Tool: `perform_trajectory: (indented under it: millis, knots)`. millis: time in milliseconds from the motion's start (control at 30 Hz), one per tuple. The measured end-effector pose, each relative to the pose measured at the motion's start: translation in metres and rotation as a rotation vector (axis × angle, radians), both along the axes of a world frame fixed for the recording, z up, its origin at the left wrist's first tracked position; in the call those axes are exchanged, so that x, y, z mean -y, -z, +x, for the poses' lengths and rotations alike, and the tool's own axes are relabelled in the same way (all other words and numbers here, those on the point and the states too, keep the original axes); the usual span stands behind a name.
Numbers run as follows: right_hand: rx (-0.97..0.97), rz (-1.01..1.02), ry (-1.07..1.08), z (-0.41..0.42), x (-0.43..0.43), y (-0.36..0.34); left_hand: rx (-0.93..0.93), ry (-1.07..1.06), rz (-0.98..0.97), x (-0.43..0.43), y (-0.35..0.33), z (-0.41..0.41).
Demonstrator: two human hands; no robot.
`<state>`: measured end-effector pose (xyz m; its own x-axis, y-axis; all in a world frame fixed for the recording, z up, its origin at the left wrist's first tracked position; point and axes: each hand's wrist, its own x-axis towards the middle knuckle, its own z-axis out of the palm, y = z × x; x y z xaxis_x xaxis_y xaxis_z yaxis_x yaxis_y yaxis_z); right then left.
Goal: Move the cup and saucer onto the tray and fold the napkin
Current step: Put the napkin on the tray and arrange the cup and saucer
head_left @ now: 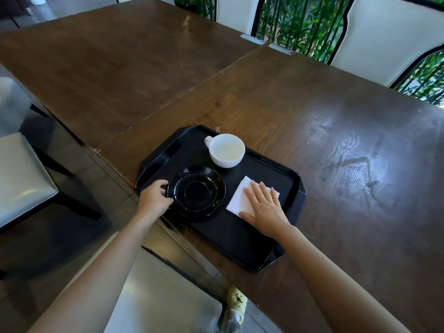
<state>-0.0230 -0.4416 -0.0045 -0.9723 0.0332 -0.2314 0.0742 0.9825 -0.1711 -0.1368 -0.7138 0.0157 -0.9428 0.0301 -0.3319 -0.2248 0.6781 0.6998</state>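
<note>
A black tray (240,241) lies at the near edge of the wooden table. On it stand a white cup (227,150) at the back, empty with its handle to the left, and a black saucer (196,191) at the left. A white napkin (240,200), folded into a small square, lies on the tray's right half. My left hand (153,198) grips the saucer's left rim with curled fingers. My right hand (264,207) lies flat on the napkin, fingers spread, covering its right part.
The brown wooden table (312,116) stretches far back and right. Grey cushioned chairs (21,176) stand at the left and below me. White chair backs (374,37) and green bamboo line the far side. My foot in a yellow shoe (236,301) is under the table edge.
</note>
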Motion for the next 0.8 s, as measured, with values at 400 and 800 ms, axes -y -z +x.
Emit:
perform_trajectory:
  millis: [400,800]
  knots:
    - [-0.153,-0.469,0.277,-0.044,0.001,-0.032,0.036,0.021,-0.024,0.004,-0.008,-0.006]
    - [-0.205,-0.769,0.512,-0.106,0.015,-0.045,0.116,-0.086,0.102,0.002,-0.007,-0.018]
